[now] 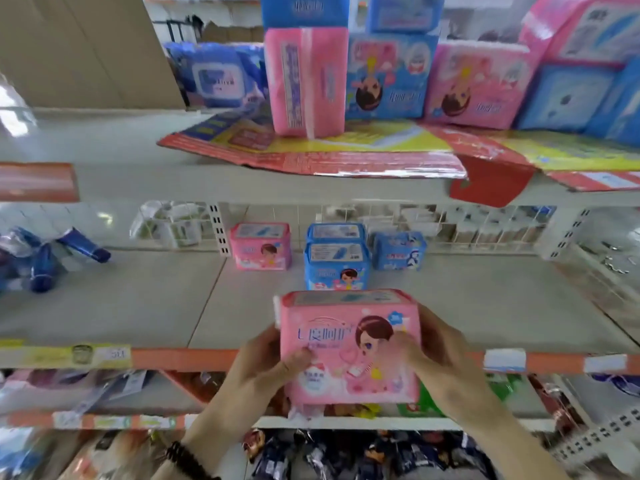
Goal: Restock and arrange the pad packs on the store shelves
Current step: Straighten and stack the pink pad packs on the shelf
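Note:
A pink pad pack (348, 344) with a cartoon girl on its front is held upright at the front edge of the middle shelf (138, 306). My left hand (263, 367) grips its left side and my right hand (434, 355) grips its right side, thumbs on the front. Further back on that shelf stand a small pink pack (260, 246), two stacked blue packs (335, 259) and another blue pack (399, 251). Larger pink and blue packs (384, 76) line the top shelf.
A flattened red and yellow carton (311, 150) lies under the top-shelf packs. Blue wrapped items (45, 258) lie at the left of the middle shelf. A wire grid back (450, 226) closes the shelf. Lower shelves (346, 452) hold mixed packets.

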